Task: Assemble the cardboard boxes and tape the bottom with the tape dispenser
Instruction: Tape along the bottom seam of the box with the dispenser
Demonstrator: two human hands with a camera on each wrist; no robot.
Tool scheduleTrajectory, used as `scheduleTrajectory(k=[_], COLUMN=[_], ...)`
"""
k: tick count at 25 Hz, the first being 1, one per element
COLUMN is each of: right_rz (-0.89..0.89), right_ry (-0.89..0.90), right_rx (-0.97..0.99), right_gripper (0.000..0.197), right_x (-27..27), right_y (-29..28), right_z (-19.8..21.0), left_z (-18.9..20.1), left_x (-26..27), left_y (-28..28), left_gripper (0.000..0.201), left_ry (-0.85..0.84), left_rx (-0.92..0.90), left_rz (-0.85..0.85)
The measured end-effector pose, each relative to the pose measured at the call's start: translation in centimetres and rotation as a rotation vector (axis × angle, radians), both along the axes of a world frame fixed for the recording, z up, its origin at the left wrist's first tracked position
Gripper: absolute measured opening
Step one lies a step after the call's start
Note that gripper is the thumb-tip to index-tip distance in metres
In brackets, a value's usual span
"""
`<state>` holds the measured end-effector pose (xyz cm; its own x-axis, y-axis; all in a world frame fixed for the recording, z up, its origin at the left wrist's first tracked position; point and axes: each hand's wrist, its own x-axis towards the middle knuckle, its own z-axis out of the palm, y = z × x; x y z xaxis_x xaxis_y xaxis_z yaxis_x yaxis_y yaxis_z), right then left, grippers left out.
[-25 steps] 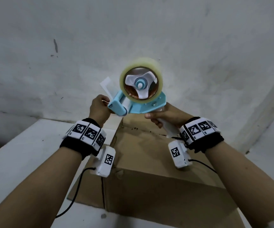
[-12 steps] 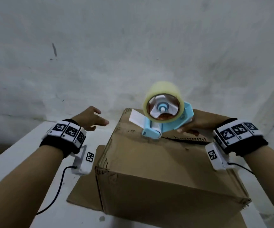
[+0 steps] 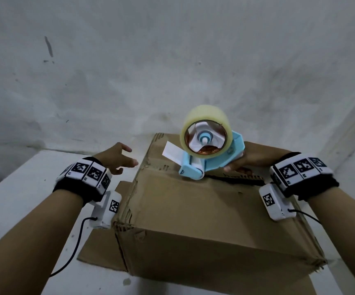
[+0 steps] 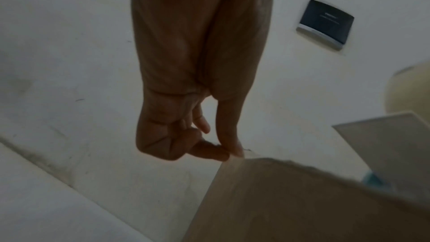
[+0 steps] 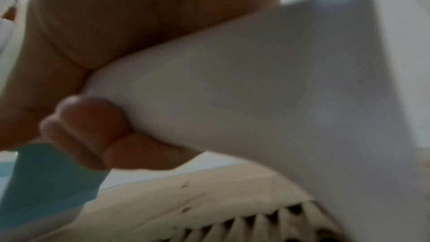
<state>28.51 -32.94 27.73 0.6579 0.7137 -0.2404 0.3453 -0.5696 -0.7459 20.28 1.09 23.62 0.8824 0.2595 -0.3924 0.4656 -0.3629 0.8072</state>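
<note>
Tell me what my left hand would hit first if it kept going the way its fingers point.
Probably the cardboard box: the left hand points right at its upper left edge, just short of it. Depth is unclear; it might skim over.

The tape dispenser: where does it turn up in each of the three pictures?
Head: tape dispenser at upper centre, on the cardboard box, gripped by the right hand.
Left wrist: only its roll and white flap, at the right edge.
Right wrist: white handle fills the frame.
Shared landmark: the cardboard box.
</note>
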Motion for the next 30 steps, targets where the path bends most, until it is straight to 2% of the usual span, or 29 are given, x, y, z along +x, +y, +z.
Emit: scheduleTrajectory(k=[1, 2, 4, 6, 7, 9, 10, 11, 12, 13, 14, 16, 17, 19, 21, 23, 25, 27, 30], right_rz=[0.004, 0.01, 0.057, 0.104, 0.118, 0.128, 0.13, 0.128, 0.121, 0.113, 0.104, 0.086, 0.08, 0.072, 0.064, 0.054, 0.038, 0.035, 0.028], right_ry=[0.002, 0.009, 0.023, 0.04, 0.048, 0.062, 0.08, 0.091, 0.095, 0.103, 0.115, 0.132, 0.138, 0.151, 0.159, 0.171, 0.185, 0.191, 0.178], right_rx=[-0.017, -0.03, -0.023, -0.021, -0.024, -0.027, -0.025, -0.015, 0.0, 0.011, 0.026, 0.048, 0.051, 0.059, 0.071, 0.086, 0.111, 0.118, 0.097], right_gripper=[0.06, 0.052, 0.02, 0.039, 0.046, 0.052, 0.054, 0.054, 0.054, 0.052, 0.05, 0.044, 0.042, 0.042, 0.041, 0.036, 0.022, 0.02, 0.016], right_x=[0.1, 0.2, -0.1, -0.2, -0.3, -0.4, -0.6, -0.6, -0.8, -0.7, -0.6, -0.5, -0.4, -0.5, -0.7, -0.5, -0.5, -0.5, -0.5], right_y=[0.1, 0.2, 0.5, 0.5, 0.5, 0.6, 0.6, 0.7, 0.7, 0.7, 0.6, 0.8, 0.8, 0.7, 0.6, 0.6, 0.6, 0.7, 0.7], right_z=[-0.1, -0.1, 0.4, 0.7, 0.7, 0.8, 0.9, 0.9, 1.0, 0.9, 0.7, 0.6, 0.5, 0.5, 0.5, 0.2, 0.2, 0.3, 0.3], left_z=[0.0, -0.2, -0.2, 0.1, 0.3, 0.1, 0.3, 0.9, 1.9, 3.3, 4.8, 7.0, 7.4, 6.1, 4.2, 3.3, 2.8, 2.8, 2.2], left_x=[0.0, 0.2, 0.5, 0.6, 0.4, -0.3, -0.8, -0.9, -0.7, -0.4, -0.1, 0.4, 0.4, 1.0, 1.5, 1.4, 1.0, 0.2, 0.2], left_y=[-0.1, -0.1, -0.6, -1.4, -1.6, -1.1, -0.9, -0.6, -0.3, -0.4, -0.7, -2.0, -2.8, -4.3, -5.3, -5.3, -5.1, -5.1, -4.9], left_gripper=[0.047, 0.048, 0.049, 0.057, 0.066, 0.091, 0.094, 0.082, 0.061, 0.04, 0.028, 0.038, 0.041, 0.037, 0.044, 0.046, 0.043, 0.055, 0.06], left_ry=[-0.001, 0.014, 0.053, 0.094, 0.123, 0.242, 0.253, 0.191, 0.073, 0.001, -0.03, -0.012, 0.023, 0.09, 0.159, 0.245, 0.31, 0.394, 0.362], left_rx=[-0.006, -0.013, 0.011, 0.065, 0.231, 0.776, 0.894, 0.881, 0.773, 0.61, 0.422, 0.136, 0.101, 0.201, 0.304, 0.298, 0.281, 0.242, 0.175], left_rz=[0.0, -0.002, -0.044, -0.083, -0.137, -0.217, -0.175, -0.122, -0.093, -0.076, -0.074, -0.078, -0.092, -0.171, -0.214, -0.232, -0.247, -0.224, -0.252])
